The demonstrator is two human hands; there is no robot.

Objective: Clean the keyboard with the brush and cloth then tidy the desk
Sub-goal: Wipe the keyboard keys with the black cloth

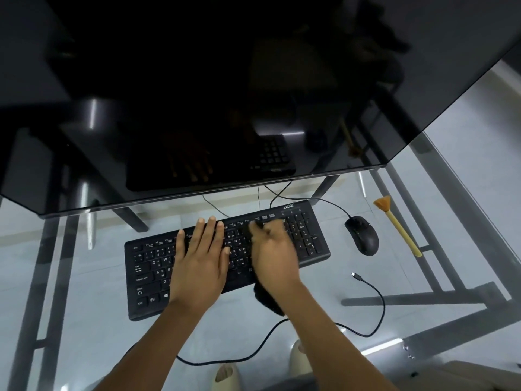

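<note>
A black keyboard [146, 277] lies on the glass desk [84, 328] below the monitor. My left hand [200, 258] rests flat on its middle keys with fingers spread. My right hand [273, 252], blurred by motion, presses a black cloth [267, 300] onto the right half of the keys; part of the cloth hangs out under my wrist. The brush [397, 224], with a tan handle and orange bristles, lies on the desk far right, beyond the mouse, untouched.
A large dark monitor [225, 94] overhangs the desk's back. A black mouse [362, 235] sits right of the keyboard. A loose black cable [377, 303] with a free plug curls across the front right. My feet in slippers show through the glass.
</note>
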